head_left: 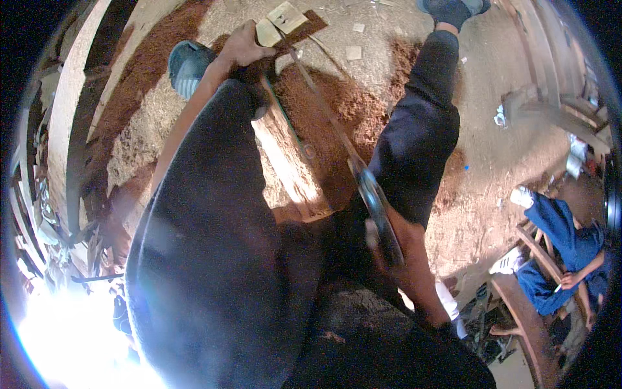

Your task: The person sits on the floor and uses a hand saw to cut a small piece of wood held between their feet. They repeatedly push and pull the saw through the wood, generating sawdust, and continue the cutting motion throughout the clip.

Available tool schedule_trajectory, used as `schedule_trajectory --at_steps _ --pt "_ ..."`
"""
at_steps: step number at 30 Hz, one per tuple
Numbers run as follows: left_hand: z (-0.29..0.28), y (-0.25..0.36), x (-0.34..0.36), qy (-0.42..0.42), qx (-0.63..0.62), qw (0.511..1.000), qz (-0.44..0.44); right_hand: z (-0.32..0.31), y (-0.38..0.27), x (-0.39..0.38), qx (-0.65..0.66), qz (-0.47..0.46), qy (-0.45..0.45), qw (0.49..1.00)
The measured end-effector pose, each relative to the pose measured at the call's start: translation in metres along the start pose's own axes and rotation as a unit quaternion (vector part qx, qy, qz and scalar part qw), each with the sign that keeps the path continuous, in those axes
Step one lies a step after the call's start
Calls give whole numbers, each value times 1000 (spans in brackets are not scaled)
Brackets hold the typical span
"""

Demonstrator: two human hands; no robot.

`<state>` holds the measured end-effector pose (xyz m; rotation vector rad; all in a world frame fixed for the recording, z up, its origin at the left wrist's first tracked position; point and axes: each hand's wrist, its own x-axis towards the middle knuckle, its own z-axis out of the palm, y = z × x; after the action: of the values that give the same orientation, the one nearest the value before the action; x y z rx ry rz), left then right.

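Note:
My right hand (403, 249) is wrapped round the blue-grey handle of a handsaw (327, 111), its long thin blade seen nearly edge-on. The blade runs away from me and its far end meets a small pale wood block (288, 17). My left hand (242, 45) presses on the near left part of that block, thumb along its edge. The block shows a dark slot or mark. Between my legs lies a rough, sunlit piece of timber (286, 155), with a thin greenish strip along its right side. What supports the block is partly hidden by my left hand.
Reddish sawdust (343, 97) covers the ground between my feet, with small flat wood pieces (353, 52) farther off. Long boards (78, 97) stand at the left. At the right, a person in blue clothes (564, 240) sits by a wooden bench (528, 324), holding a small white thing.

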<state>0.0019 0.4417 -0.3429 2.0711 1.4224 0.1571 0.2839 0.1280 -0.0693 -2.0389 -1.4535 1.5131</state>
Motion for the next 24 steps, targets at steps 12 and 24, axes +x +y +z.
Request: schedule_trajectory --at_steps 12,24 --pt "12 -18 11 18 -26 1000 2 21 22 45 -52 -70 -13 996" --pt "14 -19 29 30 -19 999 24 15 19 68 -70 -112 30 991"
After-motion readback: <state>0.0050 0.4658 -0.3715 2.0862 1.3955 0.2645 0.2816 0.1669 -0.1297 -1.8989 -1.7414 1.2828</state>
